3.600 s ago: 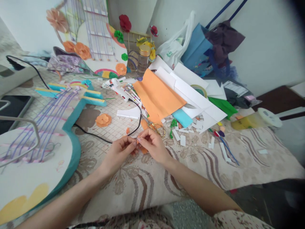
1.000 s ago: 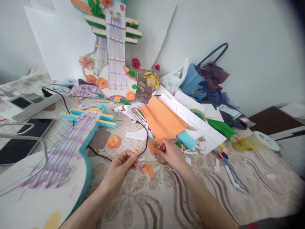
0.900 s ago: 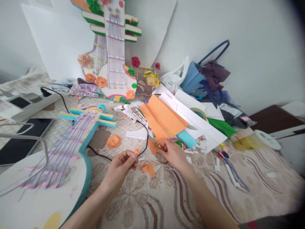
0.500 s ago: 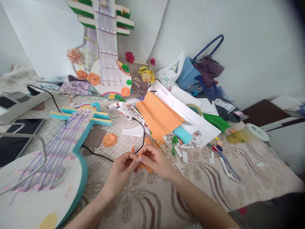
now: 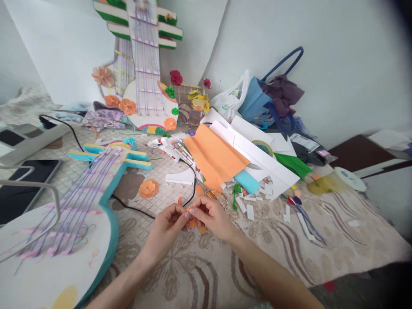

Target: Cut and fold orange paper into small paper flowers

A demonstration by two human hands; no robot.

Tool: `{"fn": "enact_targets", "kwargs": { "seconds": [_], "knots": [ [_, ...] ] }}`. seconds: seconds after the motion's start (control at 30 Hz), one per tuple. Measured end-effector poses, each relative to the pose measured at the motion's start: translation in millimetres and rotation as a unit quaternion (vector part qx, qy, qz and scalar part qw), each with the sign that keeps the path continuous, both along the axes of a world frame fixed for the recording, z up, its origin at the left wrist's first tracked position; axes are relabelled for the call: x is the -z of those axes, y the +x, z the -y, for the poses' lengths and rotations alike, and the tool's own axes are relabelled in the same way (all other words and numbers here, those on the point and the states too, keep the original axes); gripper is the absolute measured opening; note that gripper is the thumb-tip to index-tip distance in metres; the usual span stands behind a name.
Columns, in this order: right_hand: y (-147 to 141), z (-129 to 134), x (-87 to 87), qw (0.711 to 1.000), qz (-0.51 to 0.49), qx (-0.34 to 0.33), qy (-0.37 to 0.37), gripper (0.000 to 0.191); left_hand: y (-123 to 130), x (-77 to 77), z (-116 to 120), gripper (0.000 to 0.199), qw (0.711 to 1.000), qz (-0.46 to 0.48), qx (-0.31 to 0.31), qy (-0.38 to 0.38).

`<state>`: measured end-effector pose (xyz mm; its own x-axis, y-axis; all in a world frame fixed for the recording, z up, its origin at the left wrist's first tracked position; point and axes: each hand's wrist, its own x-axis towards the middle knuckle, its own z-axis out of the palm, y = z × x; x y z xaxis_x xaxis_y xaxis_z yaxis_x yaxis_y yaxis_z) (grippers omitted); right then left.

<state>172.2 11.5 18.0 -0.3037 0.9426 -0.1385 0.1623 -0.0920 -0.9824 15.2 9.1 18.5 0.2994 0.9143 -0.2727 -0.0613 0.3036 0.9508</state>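
Note:
My left hand (image 5: 169, 222) and my right hand (image 5: 210, 218) meet at the front middle of the table, thumbs and fingertips pinched together. Between them is a small piece of orange paper (image 5: 189, 210), mostly hidden by my fingers. More orange paper (image 5: 201, 228) shows just below my right fingers; whether it joins the held piece I cannot tell. Behind my right hand lie gold-handled scissors (image 5: 222, 198), partly covered. An orange paper flower (image 5: 148, 188) rests on the cloth, beyond my left hand.
To the left lies a turquoise-edged model guitar (image 5: 111, 231) with purple strings. A taller model guitar (image 5: 148, 77) stands at the back. A glue gun (image 5: 167, 148), its black cord, orange paper sheet (image 5: 215, 156), white scraps (image 5: 250, 212) and a blue bag (image 5: 254, 101) crowd the middle and right.
My fingers have shifted only slightly around the orange paper, both hands still pinching it. The whole view has moved a little; the other things lie as before.

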Motion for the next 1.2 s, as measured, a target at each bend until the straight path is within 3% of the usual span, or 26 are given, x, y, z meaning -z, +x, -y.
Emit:
{"fn": "enact_targets", "kwargs": {
  "seconds": [0.07,0.13,0.2,0.27,0.37,0.5,0.6,0.67,0.77,0.83,0.93,1.2],
  "knots": [
    [8,-3,-1.0,0.997,0.064,-0.006,0.041,0.023,-1,0.5,0,0.023,1.000,0.003,-0.008,-0.006],
    [21,-9,0.1,0.976,0.186,0.018,0.111,0.019,-2,1.9,0,0.023,1.000,0.013,-0.022,-0.017],
    [37,-14,4.1,0.921,0.346,0.082,0.161,0.015,-3,3.8,0,0.023,0.999,0.024,-0.034,-0.031],
    [51,-19,9.8,0.872,0.448,0.105,0.170,0.019,-3,5.7,-1,0.024,0.998,0.031,-0.042,-0.042],
    [60,-22,16.5,0.837,0.514,0.089,0.164,0.020,-3,7.7,-2,0.025,0.997,0.036,-0.046,-0.052],
    [57,-20,16.3,0.820,0.546,0.076,0.157,0.019,-3,8.8,-3,0.025,0.995,0.050,-0.057,-0.059],
    [57,-18,11.4,0.833,0.521,0.097,0.161,0.013,-4,9.0,-3,0.025,0.994,0.061,-0.065,-0.062],
    [59,-18,7.0,0.875,0.441,0.124,0.158,0.008,-4,8.9,-3,0.025,0.993,0.073,-0.067,-0.064],
    [54,-16,0.7,0.967,0.205,0.123,0.088,0.013,-4,8.9,-2,0.023,0.993,0.086,-0.058,-0.065],
    [43,-14,-1.6,0.996,0.052,0.074,0.016,0.023,-3,8.8,-1,0.022,0.994,0.083,-0.044,-0.064],
    [21,-8,-0.4,0.997,-0.040,0.028,-0.055,0.030,-2,8.4,0,0.021,0.996,0.068,-0.023,-0.054],
    [0,1,8.7,0.988,-0.137,0.014,-0.066,0.028,-1,4.3,0,0.022,1.000,0.015,0.004,-0.021]
  ]
}}
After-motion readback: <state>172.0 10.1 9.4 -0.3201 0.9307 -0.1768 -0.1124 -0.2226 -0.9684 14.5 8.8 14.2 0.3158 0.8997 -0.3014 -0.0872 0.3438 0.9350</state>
